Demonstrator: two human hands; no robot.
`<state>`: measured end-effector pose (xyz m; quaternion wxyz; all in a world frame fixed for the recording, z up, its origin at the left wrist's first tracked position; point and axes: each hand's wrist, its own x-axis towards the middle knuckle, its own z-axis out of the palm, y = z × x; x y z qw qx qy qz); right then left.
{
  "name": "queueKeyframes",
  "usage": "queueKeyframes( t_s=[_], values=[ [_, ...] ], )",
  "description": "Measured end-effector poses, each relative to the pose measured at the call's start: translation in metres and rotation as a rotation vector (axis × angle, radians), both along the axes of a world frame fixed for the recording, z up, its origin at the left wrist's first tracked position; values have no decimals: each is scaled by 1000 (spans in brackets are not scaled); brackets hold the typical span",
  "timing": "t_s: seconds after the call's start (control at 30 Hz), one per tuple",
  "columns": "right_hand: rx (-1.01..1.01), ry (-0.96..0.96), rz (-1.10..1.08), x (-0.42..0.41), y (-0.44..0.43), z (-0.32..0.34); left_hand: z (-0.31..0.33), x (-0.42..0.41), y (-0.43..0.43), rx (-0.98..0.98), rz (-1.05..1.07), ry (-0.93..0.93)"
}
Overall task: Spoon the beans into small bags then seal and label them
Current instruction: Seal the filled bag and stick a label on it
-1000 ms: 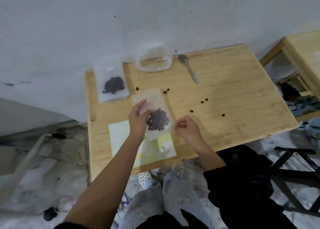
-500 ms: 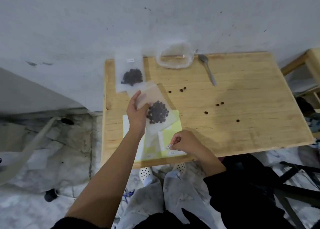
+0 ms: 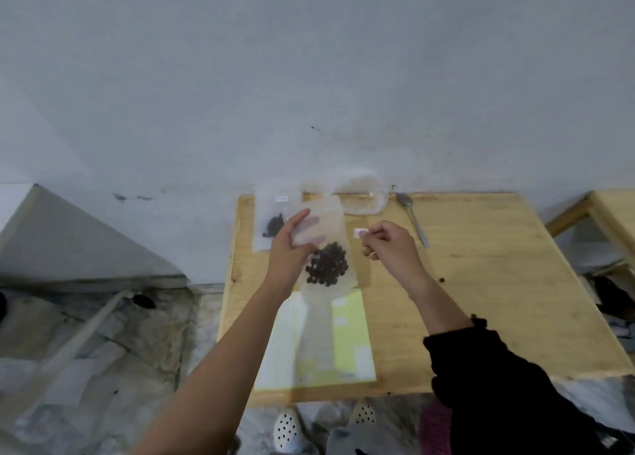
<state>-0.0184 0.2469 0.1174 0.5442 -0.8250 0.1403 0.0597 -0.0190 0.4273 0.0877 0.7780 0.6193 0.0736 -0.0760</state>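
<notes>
My left hand (image 3: 290, 248) grips a clear small bag (image 3: 326, 245) by its left edge and holds it up above the wooden table (image 3: 481, 282); dark beans (image 3: 328, 264) fill its lower part. My right hand (image 3: 388, 248) pinches a small white label (image 3: 360, 233) just right of that bag, apart from it. A second bag with beans and a label (image 3: 273, 222) lies at the table's back left corner. The yellow label sheet (image 3: 330, 344) lies near the front edge, below the held bag.
A clear plastic container (image 3: 360, 200) stands against the wall at the table's back. A metal spoon (image 3: 412, 219) lies to its right. A few loose beans (image 3: 441, 279) are scattered on the table. Another wooden table (image 3: 615, 214) is at the far right.
My right hand rose from the label sheet with a white label between its fingers and now sits beside the bag. My left hand lifted the bag higher.
</notes>
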Motion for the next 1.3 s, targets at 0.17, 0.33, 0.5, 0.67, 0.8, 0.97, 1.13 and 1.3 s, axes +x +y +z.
queueKeyframes(
  t_s=[0.17,0.33,0.5,0.67,0.8,0.97,1.13,1.3],
  values=[
    [-38,-158,64,27,21,37,34,8,0,14,-144,-112],
    [-129,-218,121,34,30,52,53,9,-2,31,-174,-177],
    [-157,-253,107,32,34,57,57,6,-5,35,-147,-205],
    [-148,-248,100,28,35,58,57,3,-8,41,-140,-211],
    [-155,-250,108,23,35,58,57,-1,-10,45,-138,-212],
    [-161,-250,115,16,35,58,59,-9,-10,23,-145,-207],
    [-190,-235,85,11,36,59,63,-17,-10,14,-132,-208],
    [-161,-299,-9,5,36,60,69,-24,-8,-32,-62,-191]
  ],
)
